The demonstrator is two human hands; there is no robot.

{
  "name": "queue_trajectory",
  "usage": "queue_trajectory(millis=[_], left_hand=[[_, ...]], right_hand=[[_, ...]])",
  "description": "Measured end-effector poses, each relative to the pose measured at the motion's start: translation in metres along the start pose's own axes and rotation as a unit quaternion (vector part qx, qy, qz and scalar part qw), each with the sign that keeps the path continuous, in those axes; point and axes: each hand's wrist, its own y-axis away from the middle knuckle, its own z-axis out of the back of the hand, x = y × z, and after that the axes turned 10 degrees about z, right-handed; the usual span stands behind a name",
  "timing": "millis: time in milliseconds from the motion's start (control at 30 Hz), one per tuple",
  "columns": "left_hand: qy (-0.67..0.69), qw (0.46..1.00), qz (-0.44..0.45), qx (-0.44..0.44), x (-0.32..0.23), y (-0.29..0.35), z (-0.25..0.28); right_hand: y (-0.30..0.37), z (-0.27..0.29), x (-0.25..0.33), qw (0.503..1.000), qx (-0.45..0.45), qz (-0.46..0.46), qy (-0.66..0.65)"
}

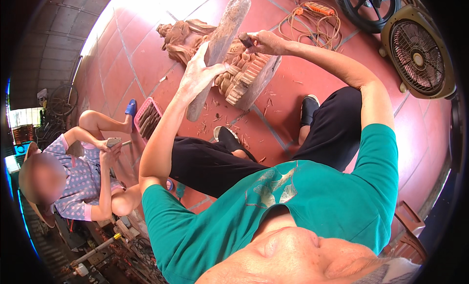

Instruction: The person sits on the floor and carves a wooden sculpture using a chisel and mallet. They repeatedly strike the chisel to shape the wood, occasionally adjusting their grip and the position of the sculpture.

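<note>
My left hand [196, 73] is closed round a long, flat, worn wooden bat [227, 27], held at a slant with its broad end pointing away from me. Just right of it, my right hand [267, 43] grips a short dark piece [245, 40]; its kind is too small to make out. Both hands are over a brown wood carving [181, 38] with deep curled and ridged relief. The carving lies on the tiled floor in front of my feet, its flat pale base [264, 83] toward me. The bat hides the carving's middle.
Wood chips [264, 132] litter the red tiles [293, 78]. At the left are a pink basket [148, 108] of narrow tools and a seated person [80, 179] holding a phone [113, 142]. Far right stand a box fan [417, 54], a wheel [376, 20] and an orange-handled corded tool [318, 9].
</note>
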Motion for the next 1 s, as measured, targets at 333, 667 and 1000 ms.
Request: queue_trajectory(millis=[333,667,1000], left_hand=[[-0.007,1.0,0.008,-0.01,0.005,-0.001,0.0],[0.164,0.976,-0.073,-0.124,-0.028,0.044,-0.018],[0.207,0.973,-0.022,-0.098,0.046,0.034,-0.092]], right_hand=[[0.001,-0.002,0.008,1.0,0.019,-0.01,-0.017],[-0.004,-0.001,0.014,0.999,0.032,-0.002,-0.012],[-0.001,0.003,0.039,0.997,0.06,0.007,0.056]])
